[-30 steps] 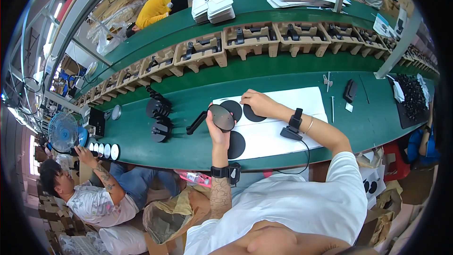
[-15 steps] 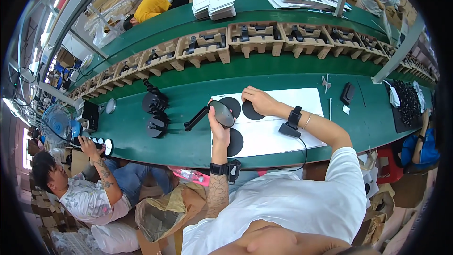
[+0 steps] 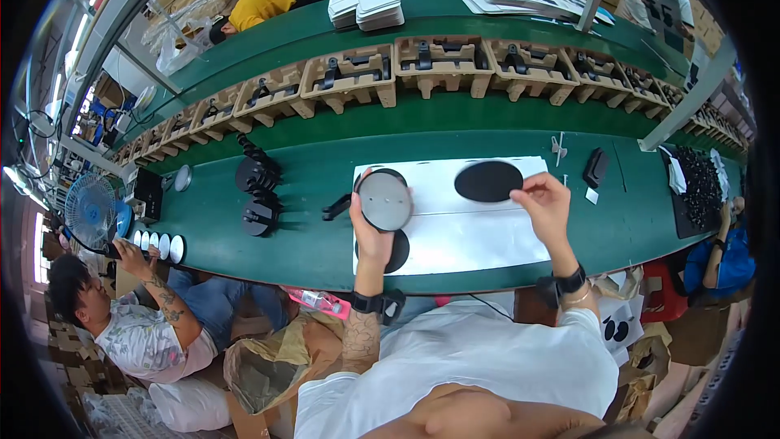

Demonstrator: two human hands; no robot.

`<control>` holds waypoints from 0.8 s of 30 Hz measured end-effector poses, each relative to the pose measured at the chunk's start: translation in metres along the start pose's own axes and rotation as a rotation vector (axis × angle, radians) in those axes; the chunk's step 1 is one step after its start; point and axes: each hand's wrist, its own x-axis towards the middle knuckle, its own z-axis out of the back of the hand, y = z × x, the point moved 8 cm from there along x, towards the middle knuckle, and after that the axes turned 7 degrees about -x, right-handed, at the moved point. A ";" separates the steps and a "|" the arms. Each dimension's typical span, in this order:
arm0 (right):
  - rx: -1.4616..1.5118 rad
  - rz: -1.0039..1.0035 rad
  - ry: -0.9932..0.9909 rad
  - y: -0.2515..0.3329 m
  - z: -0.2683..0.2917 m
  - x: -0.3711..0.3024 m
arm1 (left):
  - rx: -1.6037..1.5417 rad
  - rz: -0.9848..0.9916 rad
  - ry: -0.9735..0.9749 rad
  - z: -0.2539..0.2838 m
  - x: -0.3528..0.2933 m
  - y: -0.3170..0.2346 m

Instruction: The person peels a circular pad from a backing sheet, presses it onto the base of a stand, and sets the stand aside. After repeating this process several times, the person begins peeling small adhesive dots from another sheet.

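Note:
My left hand (image 3: 372,242) holds up a black stand by its round base (image 3: 385,199), the bare grey underside facing me. The stand's black arm (image 3: 335,209) sticks out to the left of the fingers. Pinched at its right edge, a thin round black pad (image 3: 487,182) hangs over the sheet from the thumb and fingers of my right hand (image 3: 546,199). Below lies a white backing sheet (image 3: 463,248). Another black pad (image 3: 397,253) rests on it, partly hidden by my left hand and wrist.
Black stands (image 3: 260,215) are grouped left on the green bench (image 3: 317,256). Brown molded trays (image 3: 443,81) with black parts line the far side. A black clip-like part (image 3: 596,167) and a dark tray of small parts (image 3: 697,195) lie right. A co-worker (image 3: 134,317) sits at left.
My right hand has lifted a black pad off the white sheet and moved right and nearer with it. My left hand has turned the base so its flat underside faces me.

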 end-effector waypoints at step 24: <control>0.863 -0.342 0.248 0.068 -0.105 -0.035 | -0.080 -0.207 0.155 -0.074 -0.070 -0.037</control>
